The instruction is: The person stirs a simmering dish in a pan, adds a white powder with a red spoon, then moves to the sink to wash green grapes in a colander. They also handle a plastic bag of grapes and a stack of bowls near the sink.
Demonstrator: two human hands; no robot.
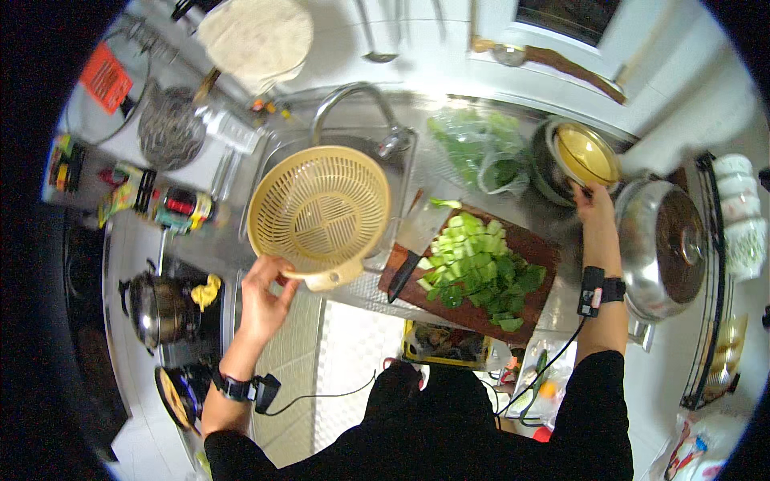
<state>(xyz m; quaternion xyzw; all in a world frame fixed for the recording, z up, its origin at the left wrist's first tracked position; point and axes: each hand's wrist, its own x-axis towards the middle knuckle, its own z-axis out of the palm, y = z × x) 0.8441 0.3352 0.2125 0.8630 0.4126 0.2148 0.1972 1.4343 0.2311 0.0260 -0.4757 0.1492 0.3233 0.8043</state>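
Observation:
My left hand [267, 294] grips the rim of a beige plastic colander [322, 210] over the sink. The colander looks empty. My right hand [592, 201] holds the edge of a yellowish bowl [586, 153], tilted at a dark round pot or bowl [544, 162]. Between my hands, chopped green stems and leaves [475, 258] lie on a brown wooden cutting board [541, 240]. A knife with a black handle [403, 276] rests across the board's left corner. Behind the board, leafy greens in a clear plastic bag [481, 150] lie on the counter.
A curved faucet [355, 90] rises behind the colander. A large lidded metal pan [656, 246] stands at the right, beside a rack of stacked bowls [737, 186]. At the left are bottles [186, 207] and a steel pot [159, 306]. Cables hang from both wrist straps.

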